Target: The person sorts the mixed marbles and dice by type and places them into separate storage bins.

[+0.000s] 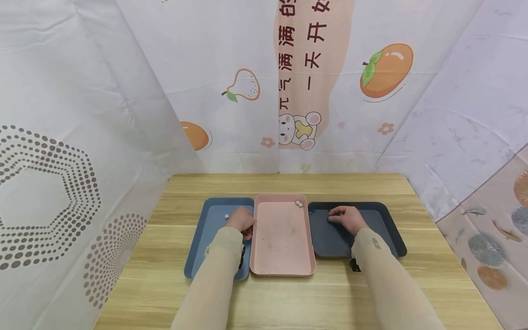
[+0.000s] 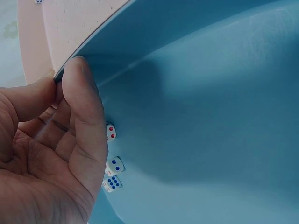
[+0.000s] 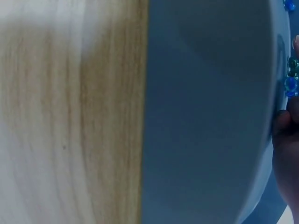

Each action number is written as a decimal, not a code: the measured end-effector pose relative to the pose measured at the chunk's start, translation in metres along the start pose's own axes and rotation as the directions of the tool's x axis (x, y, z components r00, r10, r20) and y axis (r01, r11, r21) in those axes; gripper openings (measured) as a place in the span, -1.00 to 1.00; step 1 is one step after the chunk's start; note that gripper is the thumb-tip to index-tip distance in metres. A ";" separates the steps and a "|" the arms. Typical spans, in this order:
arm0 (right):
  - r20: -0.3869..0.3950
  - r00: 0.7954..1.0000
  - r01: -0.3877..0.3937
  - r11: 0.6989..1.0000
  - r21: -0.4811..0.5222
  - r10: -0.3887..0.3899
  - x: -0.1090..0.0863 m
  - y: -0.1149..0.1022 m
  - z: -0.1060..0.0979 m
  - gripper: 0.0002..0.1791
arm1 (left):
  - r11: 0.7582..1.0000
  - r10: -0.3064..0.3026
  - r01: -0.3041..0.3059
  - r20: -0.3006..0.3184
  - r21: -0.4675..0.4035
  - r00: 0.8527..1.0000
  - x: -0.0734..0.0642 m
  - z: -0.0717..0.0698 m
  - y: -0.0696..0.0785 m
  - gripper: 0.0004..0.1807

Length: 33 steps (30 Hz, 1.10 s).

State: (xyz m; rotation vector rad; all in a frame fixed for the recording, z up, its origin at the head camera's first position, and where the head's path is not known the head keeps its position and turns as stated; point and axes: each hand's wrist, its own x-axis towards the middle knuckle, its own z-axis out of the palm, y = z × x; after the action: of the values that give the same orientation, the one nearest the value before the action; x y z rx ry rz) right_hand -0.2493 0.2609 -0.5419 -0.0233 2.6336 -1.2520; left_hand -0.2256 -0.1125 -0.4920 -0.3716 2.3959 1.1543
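Observation:
My left hand (image 1: pixel 242 220) is at the right side of the blue tray (image 1: pixel 199 238). In the left wrist view, its thumb and index finger pinch the tray's rim. White dice (image 2: pixel 114 165) with red and blue dots lie in that tray, partly behind the fingers; another die (image 1: pixel 226 216) sits farther left. Over the dark tray (image 1: pixel 373 220), my right hand (image 1: pixel 348 217) reaches down with bent fingers. Blue and green glass marbles (image 3: pixel 292 79) are by its fingertips at the right wrist view's edge; whether they are gripped does not show.
Between the two trays stands a pink tray (image 1: pixel 282 238), with a few dice (image 1: pixel 299 203) in its far right corner. More blue marbles (image 1: pixel 311 211) lie in the dark tray's far left corner. All trays rest on a wooden table (image 1: pixel 272 302), with printed curtains (image 1: pixel 198 59) behind and beside it.

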 end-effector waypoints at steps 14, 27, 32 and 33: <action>0.026 1.000 -0.006 0.994 -0.108 0.009 0.000 -0.005 0.004 -0.78 | 1.000 -0.005 0.005 0.001 0.001 1.000 -0.002 0.001 0.000 -0.70; 0.031 0.999 -0.021 0.993 -0.120 0.025 0.001 -0.004 0.006 -0.78 | 1.000 0.001 -0.001 -0.009 0.014 1.000 -0.002 0.000 0.000 -0.68; 0.037 0.999 -0.012 0.992 -0.124 0.017 -0.001 -0.007 0.004 -0.78 | 1.000 -0.006 0.006 -0.007 0.018 1.000 -0.002 0.000 0.001 -0.68; 0.039 0.999 -0.010 0.992 -0.125 0.015 -0.001 -0.007 0.004 -0.78 | 1.000 -0.008 0.008 -0.008 0.018 1.000 -0.002 -0.001 0.001 -0.69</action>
State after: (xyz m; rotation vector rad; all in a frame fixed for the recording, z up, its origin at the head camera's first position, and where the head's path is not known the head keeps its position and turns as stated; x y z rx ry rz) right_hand -0.2481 0.2539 -0.5385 -0.0518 2.6690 -1.0703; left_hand -0.2243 -0.1121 -0.4897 -0.3802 2.4073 1.1291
